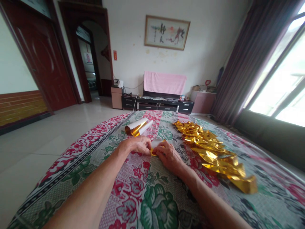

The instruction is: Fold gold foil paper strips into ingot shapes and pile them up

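Note:
A small sheet of gold foil paper (157,144), white on its back, lies on the flowered tablecloth between my hands. From the left, my left hand (141,144) pinches its edge with curled fingers. My right hand (168,154) bends over the sheet's right side, its fingers closed on the paper. Part of the sheet is hidden beneath the fingers. Just beyond my left hand rests a loosely curled stack of gold foil paper (139,127), white side partly outward. To the right stretches a long row of folded gold foil pieces (207,146), overlapping one another.
The table under the patterned tablecloth (128,197) has a rounded far edge. Past it stand a low black cabinet (157,105) and a television under a pink cloth (164,82). A dark curtain (247,57) hangs by the window at right; a red door (45,54) is at left.

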Demonstrator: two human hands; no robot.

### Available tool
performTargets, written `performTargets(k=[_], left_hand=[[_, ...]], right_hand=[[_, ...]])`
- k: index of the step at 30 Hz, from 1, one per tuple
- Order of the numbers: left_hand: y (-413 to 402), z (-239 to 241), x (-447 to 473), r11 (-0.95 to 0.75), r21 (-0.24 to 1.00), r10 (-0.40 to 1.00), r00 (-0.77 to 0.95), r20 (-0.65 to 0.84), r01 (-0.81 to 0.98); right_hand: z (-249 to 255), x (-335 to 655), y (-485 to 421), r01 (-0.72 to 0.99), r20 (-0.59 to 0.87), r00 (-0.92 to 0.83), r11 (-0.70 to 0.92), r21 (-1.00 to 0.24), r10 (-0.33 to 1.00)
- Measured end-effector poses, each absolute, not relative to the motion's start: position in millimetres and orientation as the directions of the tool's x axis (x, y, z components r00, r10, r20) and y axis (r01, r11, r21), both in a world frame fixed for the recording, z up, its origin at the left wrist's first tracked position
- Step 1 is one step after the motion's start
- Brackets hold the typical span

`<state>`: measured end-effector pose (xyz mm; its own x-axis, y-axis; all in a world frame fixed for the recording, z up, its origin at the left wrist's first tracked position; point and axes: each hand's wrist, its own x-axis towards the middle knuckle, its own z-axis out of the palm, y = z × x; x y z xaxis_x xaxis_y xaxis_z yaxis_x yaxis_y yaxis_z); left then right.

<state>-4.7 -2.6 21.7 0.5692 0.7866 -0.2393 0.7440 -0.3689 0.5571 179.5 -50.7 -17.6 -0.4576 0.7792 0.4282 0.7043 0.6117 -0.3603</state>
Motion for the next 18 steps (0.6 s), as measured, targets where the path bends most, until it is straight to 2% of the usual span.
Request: performTargets(k=[11, 18], left_hand=[[-1.9, 14.9, 1.3, -0.369, 0.441, 0.854, 0.486, -0.187, 0.818], [-9.8, 27.2, -0.5, -0.389, 0.478, 0.81, 0.54, -0.23, 0.788]], right_hand=[[-23.3, 179.1, -48.9, 0.71, 0.471, -0.431, 0.611, -0.35, 0.77], [-22.7, 181.0, -50.2, 0.686, 0.496, -0.43, 0.63, -0.364, 0.754]])
